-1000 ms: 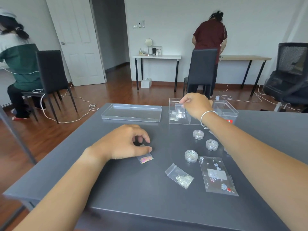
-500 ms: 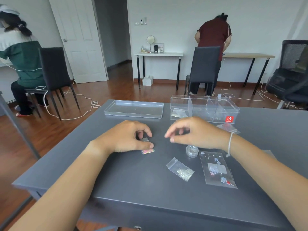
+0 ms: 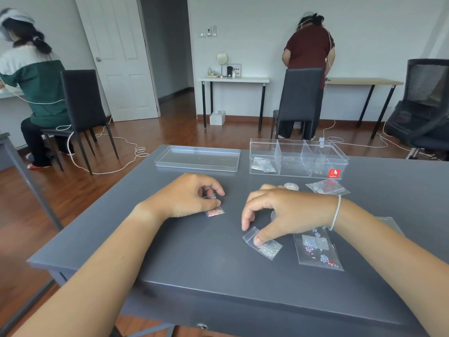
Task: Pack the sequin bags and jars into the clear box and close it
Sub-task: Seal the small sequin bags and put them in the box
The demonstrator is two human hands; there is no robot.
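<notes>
A dark grey table point(image 3: 170, 259) fills the foreground, with two bare forearms reaching across it from the near edge. At its far side stand a clear box point(image 3: 298, 158), divided into compartments and open at the top, with a red label on its front right corner, and to its left the box's flat clear lid point(image 3: 197, 158), lying apart from it. One small bag point(image 3: 263, 165) rests in the box's leftmost compartment.

The right hand point(image 3: 286, 212), a thin white bracelet point(image 3: 336, 212) at the wrist, is curled downward with its thumb pressing the top of a small clear bag of silver sequins point(image 3: 263, 245) flat on the table; the index finger hangs just above the bag's edge, so the bag is pinned rather than lifted. The left hand point(image 3: 187, 197) rests on the table with thumb and fingers loosely closed around the upper end of a tiny bag of pink sequins point(image 3: 215, 211), whose lower end sticks out beneath the thumb.

Just right of the silver bag lies a larger flat bag of flower-shaped sequins point(image 3: 317, 251), partly under the right wrist. Another bag holding red pieces point(image 3: 326, 187) sits near the box's front, and beside it a small round clear jar point(image 3: 291, 186) shows above the right hand's knuckles.
</notes>
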